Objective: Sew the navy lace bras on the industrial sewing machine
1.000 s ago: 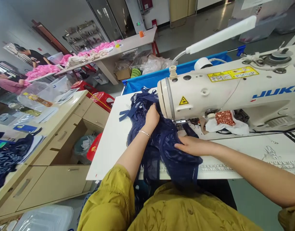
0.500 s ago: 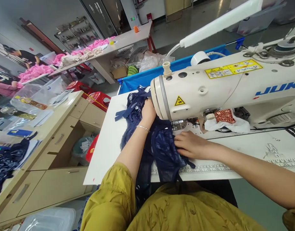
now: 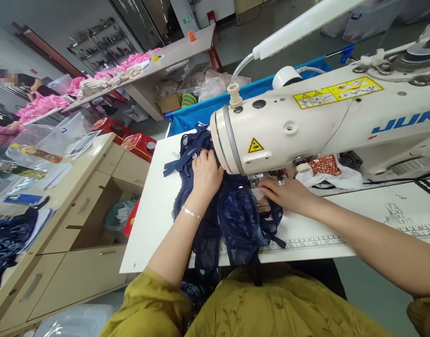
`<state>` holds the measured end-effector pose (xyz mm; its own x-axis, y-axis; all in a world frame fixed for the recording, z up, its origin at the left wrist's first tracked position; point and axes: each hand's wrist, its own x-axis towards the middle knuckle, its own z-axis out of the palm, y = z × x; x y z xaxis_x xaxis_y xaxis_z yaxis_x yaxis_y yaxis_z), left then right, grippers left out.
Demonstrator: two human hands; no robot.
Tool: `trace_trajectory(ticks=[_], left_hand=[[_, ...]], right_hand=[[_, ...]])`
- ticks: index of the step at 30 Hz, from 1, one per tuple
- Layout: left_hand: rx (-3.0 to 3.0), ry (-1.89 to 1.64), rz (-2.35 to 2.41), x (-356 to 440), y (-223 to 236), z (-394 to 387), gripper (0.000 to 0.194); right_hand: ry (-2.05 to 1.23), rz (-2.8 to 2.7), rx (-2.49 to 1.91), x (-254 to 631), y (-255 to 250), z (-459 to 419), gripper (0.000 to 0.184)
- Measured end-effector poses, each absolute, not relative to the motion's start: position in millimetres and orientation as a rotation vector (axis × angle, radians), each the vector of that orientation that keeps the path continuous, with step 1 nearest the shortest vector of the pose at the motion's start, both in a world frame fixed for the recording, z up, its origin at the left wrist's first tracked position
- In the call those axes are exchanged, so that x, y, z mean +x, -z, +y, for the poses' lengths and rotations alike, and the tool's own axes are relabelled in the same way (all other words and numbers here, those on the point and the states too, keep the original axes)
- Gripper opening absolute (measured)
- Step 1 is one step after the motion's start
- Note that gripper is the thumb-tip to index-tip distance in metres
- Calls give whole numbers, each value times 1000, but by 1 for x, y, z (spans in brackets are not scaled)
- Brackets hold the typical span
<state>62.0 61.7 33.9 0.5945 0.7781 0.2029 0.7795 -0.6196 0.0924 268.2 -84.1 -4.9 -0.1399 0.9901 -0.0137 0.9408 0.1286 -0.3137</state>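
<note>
A navy mesh bra (image 3: pixel 237 220) with lace edges and straps lies on the white sewing table, partly under the head of the sewing machine (image 3: pixel 267 135). My left hand (image 3: pixel 206 175) rests on the gathered navy cloth left of the machine head, fingers laid over it and slightly bent. Close by the presser foot (image 3: pixel 256 179), my right hand (image 3: pixel 281 191) pinches the bra's edge between thumb and fingers. A navy strap loops below that hand. The needle point is too small to make out.
A ruler strip (image 3: pixel 313 243) runs along the table's front edge. White cloth with a copper patch (image 3: pixel 325 165) sits beneath the machine arm. Left stands a drawer cabinet (image 3: pixel 81 206); behind is a blue cloth bin (image 3: pixel 193 112). A co-worker (image 3: pixel 21 82) is near pink fabric.
My right hand has moved up from the bra's cup to the presser foot. My left hand has shifted slightly left and down, away from the machine head. The view has tilted a little.
</note>
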Motion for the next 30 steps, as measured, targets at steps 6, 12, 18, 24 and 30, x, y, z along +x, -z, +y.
trace_trajectory(ticks=[6,12,18,24,30], left_hand=[[-3256,-48,-837,48,-29,16,25],[-3176,-36,-933,56,-23,19,31],[-3324,150,-946,53,-21,17,31],[-3236,59,-955,59,-19,11,35],[-3379,323,-1121,54,-17,19,30]], right_hand=[[-425,-2197,-1664,256,19,-82,35],[-426,-2104,-1674,252,23,-81,35],[-180,-2075,-1865,250,25,-76,40],[-69,-2127,-1984,246,16,-74,52],[124,-1949,-1831,245,39,-69,33]])
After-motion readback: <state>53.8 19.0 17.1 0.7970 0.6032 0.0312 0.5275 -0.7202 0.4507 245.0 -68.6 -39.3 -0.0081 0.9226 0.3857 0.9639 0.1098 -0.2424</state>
